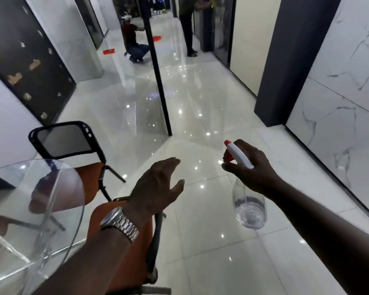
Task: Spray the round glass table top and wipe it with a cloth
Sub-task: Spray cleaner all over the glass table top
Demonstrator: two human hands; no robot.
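Your right hand (250,167) is clamped on the spray bottle (246,188); your left hand (158,184) hangs open and empty, with an orange chair (119,226) between it and the glass counter (30,209).

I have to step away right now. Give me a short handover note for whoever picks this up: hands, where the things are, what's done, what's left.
Right hand: closed around the neck of the clear spray bottle, held in the air over the floor, nozzle pointing left; little liquid left at the bottom.
Left hand: open and empty, palm down, above the orange chair.
Round glass table top: at lower left, partly in view; glare hides whether it is wet.
Cloth: not in view.
Done: bottle in hand.
Left: turn to the table, spray the glass, find a cloth, wipe.
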